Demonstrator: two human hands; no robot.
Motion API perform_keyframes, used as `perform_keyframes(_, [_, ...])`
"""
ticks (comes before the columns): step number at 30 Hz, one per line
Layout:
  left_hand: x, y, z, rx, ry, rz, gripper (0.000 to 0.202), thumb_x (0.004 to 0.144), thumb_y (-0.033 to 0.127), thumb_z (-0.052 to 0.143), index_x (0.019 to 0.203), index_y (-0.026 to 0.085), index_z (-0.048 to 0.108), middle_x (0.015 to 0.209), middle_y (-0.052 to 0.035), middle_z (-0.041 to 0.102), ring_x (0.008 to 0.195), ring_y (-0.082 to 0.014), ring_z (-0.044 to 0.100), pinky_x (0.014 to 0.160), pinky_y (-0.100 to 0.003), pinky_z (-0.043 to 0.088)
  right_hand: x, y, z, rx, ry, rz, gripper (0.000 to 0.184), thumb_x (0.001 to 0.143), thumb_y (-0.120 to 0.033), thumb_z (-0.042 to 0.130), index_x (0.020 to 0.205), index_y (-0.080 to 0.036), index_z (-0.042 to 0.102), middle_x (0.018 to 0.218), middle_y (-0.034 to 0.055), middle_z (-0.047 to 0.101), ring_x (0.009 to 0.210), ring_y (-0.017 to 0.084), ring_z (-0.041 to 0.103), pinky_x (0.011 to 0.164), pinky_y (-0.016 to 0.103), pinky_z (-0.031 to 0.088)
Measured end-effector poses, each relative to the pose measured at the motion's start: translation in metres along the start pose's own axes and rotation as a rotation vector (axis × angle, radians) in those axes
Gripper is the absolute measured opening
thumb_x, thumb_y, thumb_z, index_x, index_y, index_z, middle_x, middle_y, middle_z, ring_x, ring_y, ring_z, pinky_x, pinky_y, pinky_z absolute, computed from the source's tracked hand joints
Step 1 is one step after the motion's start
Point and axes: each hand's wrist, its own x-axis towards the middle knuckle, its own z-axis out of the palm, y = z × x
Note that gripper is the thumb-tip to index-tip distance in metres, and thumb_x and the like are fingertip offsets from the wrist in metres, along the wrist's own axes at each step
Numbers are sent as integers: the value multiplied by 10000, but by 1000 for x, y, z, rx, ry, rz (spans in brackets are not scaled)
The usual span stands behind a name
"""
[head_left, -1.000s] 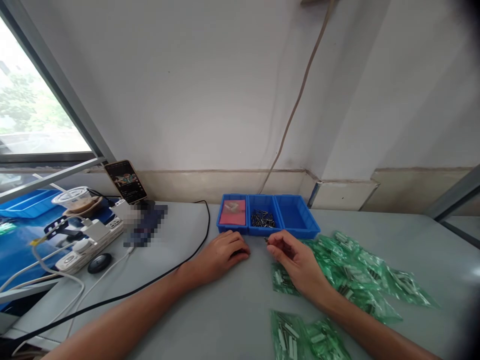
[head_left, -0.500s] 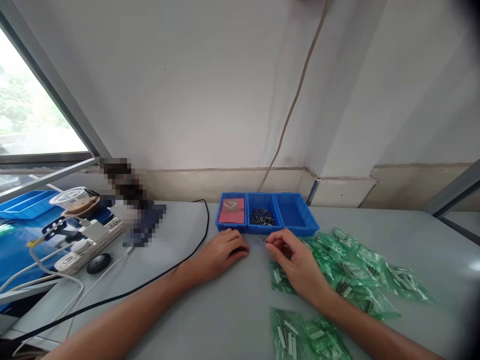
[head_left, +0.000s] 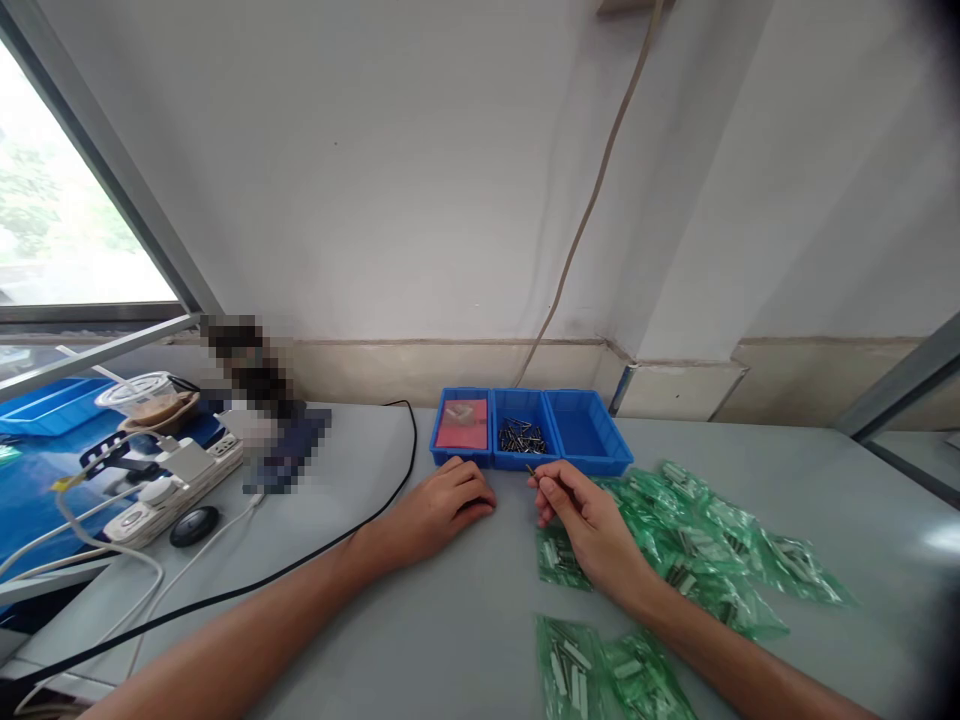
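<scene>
My right hand [head_left: 581, 515] rests on the grey table [head_left: 450, 620] with its fingers pinched on a small dark metal pin [head_left: 531, 470], whose tip points at the blue three-compartment tray [head_left: 619, 464]. The tray's middle compartment holds several dark pins [head_left: 519, 437], the left one a red pad [head_left: 463, 424], and the right one looks bare. My left hand [head_left: 442, 505] lies palm down just in front of the tray, fingers curled over something dark that I cannot make out. Green plastic bags [head_left: 697, 545] of small parts lie to the right of my right hand.
More green bags [head_left: 600, 675] lie near the front edge. A black cable [head_left: 300, 570] runs across the table. At the left stand a white power strip [head_left: 176, 480], a lidded cup [head_left: 146, 398] and a blurred object on a stand [head_left: 259, 400]. A wall lies close behind.
My right hand has lifted its pinched fingertips slightly toward the tray, so the pin now points up at the middle compartment. The left hand has stayed put.
</scene>
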Motion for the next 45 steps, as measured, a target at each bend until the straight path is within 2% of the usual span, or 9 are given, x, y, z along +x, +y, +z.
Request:
perform_keyframes(6, [0, 2, -1, 29, 8, 4, 216, 1137, 309, 508, 1107, 201, 692, 1073, -67, 669, 1031, -204, 572, 941, -331, 478, 0, -1, 2, -22, 45, -11, 382, 1041, -603, 556, 994, -234, 640, 848, 15, 638, 703, 180, 622, 702, 318, 560])
perform_keyframes(15, [-1, 1, 0, 98, 15, -16, 149, 1111, 304, 575, 1070, 199, 672, 1076, -52, 681, 1006, -207, 572, 918, -338, 451, -5, -4, 4, -111, 36, -104, 249, 1046, -482, 607, 953, -251, 606, 889, 4, 590, 748, 175, 575, 700, 292, 524])
perform_keyframes(19, [-1, 0, 1, 93, 16, -11, 166, 1119, 307, 557, 1066, 198, 671, 1069, -56, 683, 1001, -206, 578, 914, -338, 454, -2, -4, 5, 1, 28, -3, 363, 1029, -588, 594, 910, -245, 592, 777, -32, 539, 634, 152, 571, 627, 282, 512])
perform_keyframes(24, [-1, 1, 0, 46, 0, -8, 197, 1135, 310, 516, 1106, 200, 677, 1080, -60, 680, 1028, -204, 594, 943, -338, 475, 7, -6, 7, 280, 58, 111, 507, 931, -690, 680, 768, -234, 530, 697, -68, 433, 521, 105, 433, 489, 248, 460])
perform_keyframes(32, [1, 3, 1, -2, 22, 17, 240, 1144, 305, 486, 1177, 206, 702, 1108, -74, 692, 1042, -202, 634, 958, -336, 514, 14, -1, 5, 372, 165, 207, 485, 884, -686, 736, 848, -241, 547, 597, -104, 512, 329, 47, 336, 300, 195, 388])
perform_keyframes(36, [0, 4, 1, 0, 23, 29, 258, 1149, 279, 465, 1212, 214, 707, 1132, -76, 702, 1065, -205, 636, 975, -341, 510, 15, -2, 5, 380, 191, 215, 491, 872, -694, 742, 915, -229, 589, 590, -98, 543, 322, 53, 366, 298, 201, 421])
perform_keyframes(41, [-1, 3, 1, 21, 19, 37, 277, 1147, 235, 454, 1248, 235, 712, 1165, -75, 700, 1076, -198, 632, 956, -328, 519, 11, -6, 8, 249, 118, 146, 509, 945, -679, 648, 1202, -241, 611, 741, -52, 655, 336, 82, 407, 315, 243, 416])
perform_keyframes(43, [-1, 3, 1, 39, 26, 41, 263, 1142, 235, 464, 1254, 237, 703, 1162, -73, 699, 1075, -197, 633, 958, -327, 521, 6, -7, 10, 58, 68, 68, 389, 1007, -617, 592, 1114, -247, 648, 729, -41, 644, 389, 110, 473, 369, 252, 410])
perform_keyframes(45, [-1, 4, 1, 90, 43, 38, 216, 1132, 236, 490, 1211, 224, 691, 1142, -70, 696, 1063, -200, 633, 954, -329, 519, 2, -7, 11, -212, 16, -92, 268, 1057, -476, 564, 1019, -248, 701, 782, 3, 676, 603, 173, 620, 556, 297, 514])
